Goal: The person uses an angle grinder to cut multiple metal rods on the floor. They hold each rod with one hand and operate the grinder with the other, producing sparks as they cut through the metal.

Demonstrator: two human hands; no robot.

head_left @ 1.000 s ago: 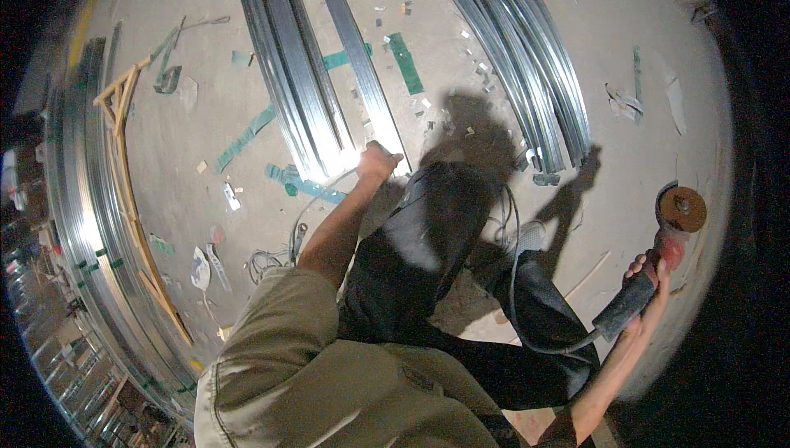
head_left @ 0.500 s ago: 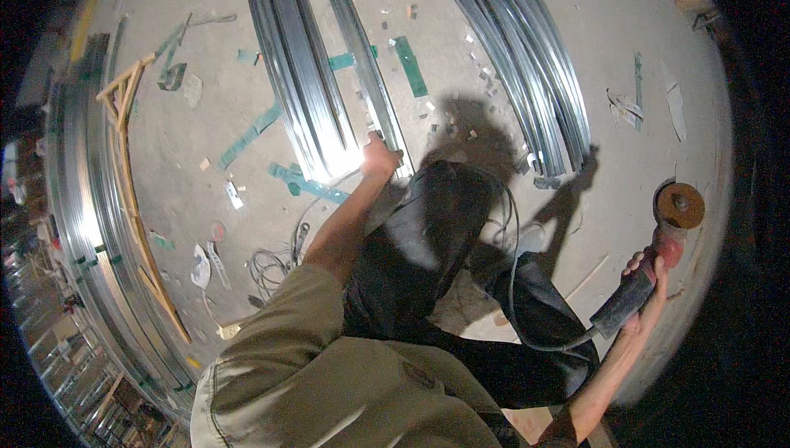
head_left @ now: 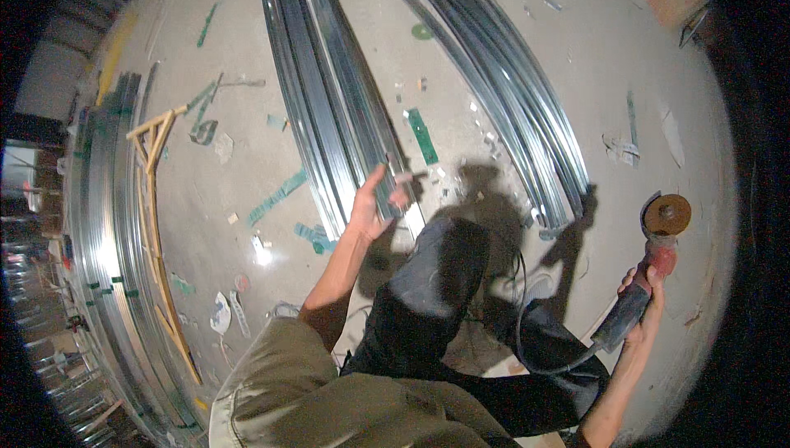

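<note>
My left hand (head_left: 367,209) grips the near end of a long galvanized metal channel (head_left: 350,45), thumb on one side and fingers on the other. This channel lies alongside a bundle of similar channels (head_left: 301,94) on its left, and its end looks slightly raised. Out to the right, my right hand (head_left: 644,304) is wrapped round the dark body of an angle grinder (head_left: 661,259). The grinder has a red head and a brownish disc (head_left: 666,215) with a partial guard; its disc points away from me, clear of the channels. A grey cord runs from the grinder past my knee.
Another bundle of metal channels (head_left: 494,90) lies to the right of centre. Green strips (head_left: 421,137) and small metal offcuts are scattered over the concrete floor. At left stand a wooden frame (head_left: 156,226) and long stacked metal profiles (head_left: 107,242).
The held channel has come left, closing the gap to the left bundle, with my left hand still on its end. My right hand keeps the grinder out at the right. The view has shifted.
</note>
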